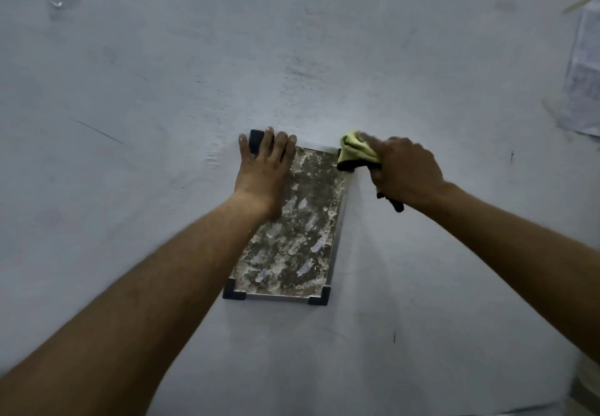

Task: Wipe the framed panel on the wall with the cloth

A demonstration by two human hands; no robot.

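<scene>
Both bare arms reach up and forward. The left hand [264,168] lies flat, its fingers [268,142] spread and pointing up. The right hand [407,168] is curled into a closed fist.

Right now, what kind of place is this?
Probably a plain indoor room, though little shows. A scuffed painted wall fills the view, with a metal-framed panel mounted on it and printed paper stuck at the right edge.

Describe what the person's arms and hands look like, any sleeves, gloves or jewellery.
Both forearms are bare all the way to the frame edge, no sleeves showing. The left hand and right hand wear no gloves, and no rings, watch or bracelet are visible. Pale dust or residue seems to coat the left fingertips.
</scene>
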